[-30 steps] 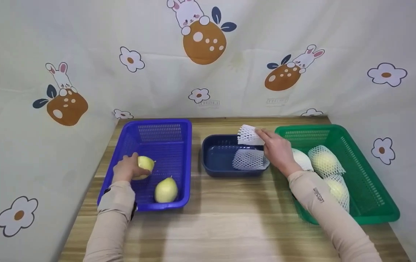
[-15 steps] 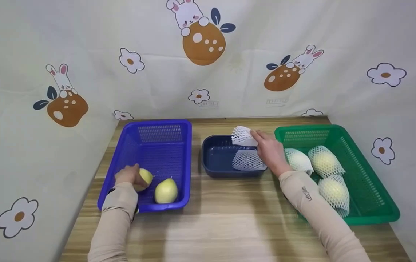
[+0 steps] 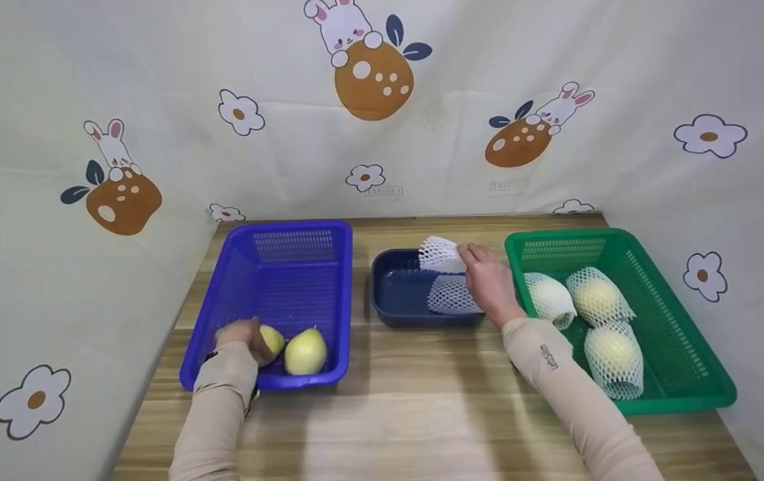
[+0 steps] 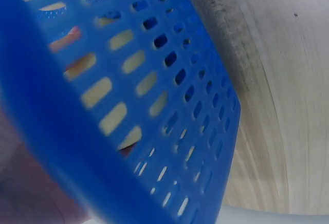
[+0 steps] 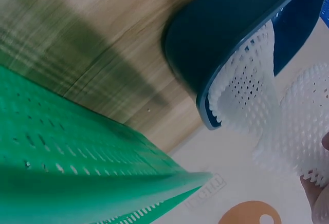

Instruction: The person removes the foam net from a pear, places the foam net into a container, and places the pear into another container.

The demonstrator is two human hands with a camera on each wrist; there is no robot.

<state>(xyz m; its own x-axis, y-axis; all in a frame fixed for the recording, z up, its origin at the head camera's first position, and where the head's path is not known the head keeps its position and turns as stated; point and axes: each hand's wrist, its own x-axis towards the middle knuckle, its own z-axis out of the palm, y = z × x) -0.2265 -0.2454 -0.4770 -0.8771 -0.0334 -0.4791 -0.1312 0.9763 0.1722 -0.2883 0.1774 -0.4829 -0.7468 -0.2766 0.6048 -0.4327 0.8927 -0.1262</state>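
In the head view my left hand [image 3: 241, 333] reaches into the near part of the blue basket [image 3: 348, 300], fingers curled around a yellow-green pear [image 3: 272, 339]. A second pear [image 3: 305, 352] lies just right of it. The basket wall hides most of that grip in the left wrist view. My right hand [image 3: 490, 280] pinches a white foam net sleeve [image 3: 440, 254] above the dark blue tray [image 3: 395, 294]. Another foam net [image 3: 450, 294] lies in the tray, and in the right wrist view this net [image 5: 247, 82] overhangs the tray's end.
To the right stands a green basket [image 3: 682, 334] with three net-wrapped pears [image 3: 597, 297] at its left side. My right forearm passes in front of its near left corner. A patterned curtain [image 3: 275, 160] closes off the back and sides of the wooden table [image 3: 382, 414].
My left hand has drawn the pear toward the basket's near side, close to the other pear. The right hand has shifted left and slightly down with the foam net sleeve.
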